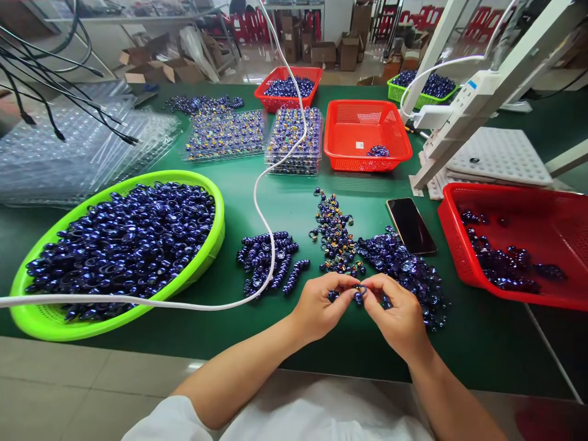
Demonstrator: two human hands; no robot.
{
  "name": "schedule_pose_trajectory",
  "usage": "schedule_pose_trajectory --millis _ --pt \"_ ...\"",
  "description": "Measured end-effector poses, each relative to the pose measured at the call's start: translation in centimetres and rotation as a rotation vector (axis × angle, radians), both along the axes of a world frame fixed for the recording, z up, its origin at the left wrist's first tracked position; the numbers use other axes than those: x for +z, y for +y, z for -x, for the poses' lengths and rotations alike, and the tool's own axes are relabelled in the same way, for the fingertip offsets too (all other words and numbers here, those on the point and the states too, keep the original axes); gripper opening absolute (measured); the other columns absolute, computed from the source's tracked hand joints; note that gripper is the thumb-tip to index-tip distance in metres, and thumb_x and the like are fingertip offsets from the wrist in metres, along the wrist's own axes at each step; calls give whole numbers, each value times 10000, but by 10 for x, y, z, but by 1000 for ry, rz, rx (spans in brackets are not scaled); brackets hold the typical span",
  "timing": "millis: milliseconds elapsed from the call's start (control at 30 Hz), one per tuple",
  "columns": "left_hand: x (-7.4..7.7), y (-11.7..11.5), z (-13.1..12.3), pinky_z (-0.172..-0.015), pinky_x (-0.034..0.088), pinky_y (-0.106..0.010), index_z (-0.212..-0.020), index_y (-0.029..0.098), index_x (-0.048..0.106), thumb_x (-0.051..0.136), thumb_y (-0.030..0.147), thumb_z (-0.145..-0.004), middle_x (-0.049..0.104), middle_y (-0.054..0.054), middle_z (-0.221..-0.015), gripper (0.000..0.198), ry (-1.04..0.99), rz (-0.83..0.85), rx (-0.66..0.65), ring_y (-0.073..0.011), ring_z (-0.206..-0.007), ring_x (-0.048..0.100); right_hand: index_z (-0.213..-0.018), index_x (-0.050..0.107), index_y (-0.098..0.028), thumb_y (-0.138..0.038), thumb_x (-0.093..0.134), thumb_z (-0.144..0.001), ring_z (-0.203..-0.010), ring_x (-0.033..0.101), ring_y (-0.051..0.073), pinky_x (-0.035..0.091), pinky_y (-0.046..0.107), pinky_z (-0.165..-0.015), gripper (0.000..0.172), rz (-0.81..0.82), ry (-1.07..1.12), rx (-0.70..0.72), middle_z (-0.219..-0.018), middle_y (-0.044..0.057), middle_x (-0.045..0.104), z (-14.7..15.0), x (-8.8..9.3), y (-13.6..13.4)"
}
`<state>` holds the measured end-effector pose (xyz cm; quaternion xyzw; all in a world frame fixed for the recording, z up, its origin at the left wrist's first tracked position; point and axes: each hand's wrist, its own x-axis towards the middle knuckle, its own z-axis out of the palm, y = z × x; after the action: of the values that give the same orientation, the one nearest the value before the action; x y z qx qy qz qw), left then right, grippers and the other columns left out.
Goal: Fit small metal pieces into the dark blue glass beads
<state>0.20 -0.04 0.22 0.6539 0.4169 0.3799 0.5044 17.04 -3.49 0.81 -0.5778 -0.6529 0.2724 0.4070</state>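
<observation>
My left hand [321, 305] and my right hand [397, 312] meet over the green table near its front edge. Both pinch small shiny dark-blue ring-shaped parts [359, 293] between thumb and fingertips. Just behind my hands lies a loose pile of blue parts [404, 263]. A scatter of blue parts with gold bits [335, 233] sits beside it. To the left, short stacked rows of blue parts [266, 260] lie on the table.
A lime-green round basket [209, 245] full of blue parts stands left, a white cable [138, 301] crossing it. A black phone [411, 225] lies centre right. Red baskets [448, 233] [367, 131] stand right and behind. Clear filled trays [294, 138] sit farther back, a white frame [459, 110] right.
</observation>
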Motion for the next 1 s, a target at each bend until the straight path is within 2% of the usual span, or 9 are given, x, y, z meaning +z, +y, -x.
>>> schedule_pose_trajectory --millis 233,333,400,533,600,800,900,1000 --pt "-1 -1 -1 -679 485 -269 -936 157 735 620 225 -878 745 -77 -836 146 35 -89 -33 -169 -737 652 -839 660 -208 -254 582 -882 -662 616 153 502 254 -603 100 175 115 -2 -745 9 663 -2 -3 0" --pt "-2 -1 -3 -672 490 -269 -919 166 735 627 232 -866 750 -68 -822 137 44 -54 -46 -173 -729 660 -887 694 -210 -273 571 -900 -688 644 160 511 254 -612 138 223 83 80 -789 16 698 -14 0 2" --pt "-3 -1 -3 -698 510 -277 -921 165 731 631 240 -859 756 -69 -841 140 40 -11 -49 -181 -750 676 -915 714 -224 -288 573 -910 -720 660 167 515 261 -629 156 224 6 103 -836 19 718 -28 3 3" --pt "-6 4 -1 -776 538 -298 -952 153 715 631 247 -853 751 -80 -891 160 13 72 17 -190 -804 687 -944 713 -243 -298 597 -914 -872 663 208 518 332 -789 131 39 -214 -89 -937 29 720 -58 3 6" --pt "-6 7 1 -772 540 -295 -964 149 708 626 246 -852 744 -81 -899 169 -7 93 40 -185 -795 681 -961 701 -235 -264 578 -926 -913 637 225 497 373 -843 131 -36 -362 -82 -950 42 703 -66 1 9" --pt "-7 13 4 -697 526 -263 -950 147 704 626 257 -849 717 -63 -831 169 -53 115 74 -165 -729 649 -917 699 -206 -172 581 -903 -845 553 245 463 397 -755 124 -133 -786 52 -867 76 646 -54 -13 19" --pt "-7 15 5 -697 524 -259 -956 146 704 629 255 -846 707 -60 -826 172 -77 141 76 -163 -733 644 -820 684 -192 -167 616 -869 -834 518 261 436 403 -720 88 -139 -930 32 -848 97 614 -44 -20 23" --pt "-8 15 5 -696 518 -254 -964 144 701 633 257 -845 698 -56 -821 178 -90 162 71 -158 -730 639 -750 652 -178 -140 592 -863 -829 508 266 424 401 -706 134 -127 -1007 -12 -823 106 598 -40 -26 26"
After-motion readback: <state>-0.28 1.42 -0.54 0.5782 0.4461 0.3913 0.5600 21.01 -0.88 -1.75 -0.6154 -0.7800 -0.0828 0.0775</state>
